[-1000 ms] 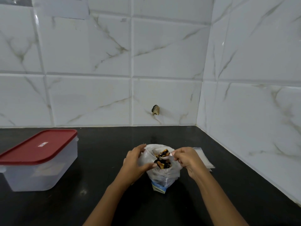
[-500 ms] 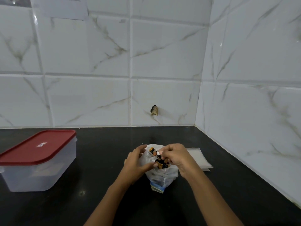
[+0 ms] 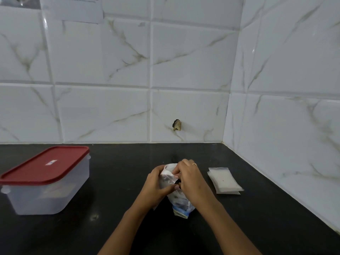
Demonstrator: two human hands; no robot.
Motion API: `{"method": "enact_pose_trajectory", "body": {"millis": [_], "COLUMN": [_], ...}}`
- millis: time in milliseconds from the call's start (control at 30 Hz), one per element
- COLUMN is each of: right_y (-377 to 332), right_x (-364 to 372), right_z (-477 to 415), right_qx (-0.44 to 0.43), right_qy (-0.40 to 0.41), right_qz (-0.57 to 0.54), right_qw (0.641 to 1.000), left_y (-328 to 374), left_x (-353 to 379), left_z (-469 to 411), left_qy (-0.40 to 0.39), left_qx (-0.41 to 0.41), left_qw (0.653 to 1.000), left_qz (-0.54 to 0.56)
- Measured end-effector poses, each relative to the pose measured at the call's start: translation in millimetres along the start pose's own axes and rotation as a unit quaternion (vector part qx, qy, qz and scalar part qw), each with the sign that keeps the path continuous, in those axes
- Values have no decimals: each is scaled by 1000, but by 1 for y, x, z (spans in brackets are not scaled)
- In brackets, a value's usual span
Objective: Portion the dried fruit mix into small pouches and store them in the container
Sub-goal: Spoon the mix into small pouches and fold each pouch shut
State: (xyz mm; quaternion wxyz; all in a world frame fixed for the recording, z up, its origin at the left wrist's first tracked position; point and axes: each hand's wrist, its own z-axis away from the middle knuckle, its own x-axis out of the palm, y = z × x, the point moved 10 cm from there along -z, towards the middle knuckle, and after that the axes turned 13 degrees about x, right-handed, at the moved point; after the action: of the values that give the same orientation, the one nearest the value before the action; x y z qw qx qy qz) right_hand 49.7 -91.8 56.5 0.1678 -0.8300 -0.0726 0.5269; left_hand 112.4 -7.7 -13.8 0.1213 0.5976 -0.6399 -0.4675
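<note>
A clear plastic bag of dried fruit mix (image 3: 179,201) stands on the black counter (image 3: 119,181) in front of me. My left hand (image 3: 156,186) grips its left side and top edge. My right hand (image 3: 189,179) covers the bag's mouth from the right, fingers curled over the top edge; a ring shows on one finger. The fruit itself is mostly hidden behind both hands. A small stack of flat clear pouches (image 3: 223,180) lies just right of my right hand. A clear plastic container with a red lid (image 3: 46,179), closed, sits at the left.
White marble-patterned tiled walls meet in a corner at the back right (image 3: 226,126). A small dark chipped spot (image 3: 177,124) marks the back wall. A sheet of paper (image 3: 73,8) hangs on the wall at the top left.
My right hand has moved left over the bag's mouth, closing the opening, so the fruit that showed before is now hidden. The pouch stack is uncovered. The view has tilted slightly.
</note>
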Motion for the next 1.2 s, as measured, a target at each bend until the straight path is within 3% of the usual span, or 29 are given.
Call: {"method": "enact_pose_trajectory", "body": {"millis": [200,367,433,533,600,800,933,1200], "right_y": [-17,-22,-12,28,51,71,60,59], "right_x": [-12,-17,-19,-23,-21,-17,-8,6], "right_z": [12,22,19,7,3,7,12,9], "right_qx": [-94,-133,-88,97,163,199,168,209], "right_qy": [135,179,164,107,92,87,58,-2], "right_qz": [51,47,-30,-202,-227,-50,65,27], "right_qw": [985,974,982,969,956,975,982,978], "left_y": [2,2,2,1,-2,-12,-16,-16], "left_x": [-2,-4,-5,-6,-5,-2,-1,5], "left_z": [2,5,4,5,6,8,10,12], "left_qy": [24,37,40,44,42,50,60,36], "left_qx": [11,18,21,22,16,-1,-8,-13], "left_qw": [999,997,996,997,997,996,996,995], "left_qz": [42,64,70,65,64,70,64,92]}}
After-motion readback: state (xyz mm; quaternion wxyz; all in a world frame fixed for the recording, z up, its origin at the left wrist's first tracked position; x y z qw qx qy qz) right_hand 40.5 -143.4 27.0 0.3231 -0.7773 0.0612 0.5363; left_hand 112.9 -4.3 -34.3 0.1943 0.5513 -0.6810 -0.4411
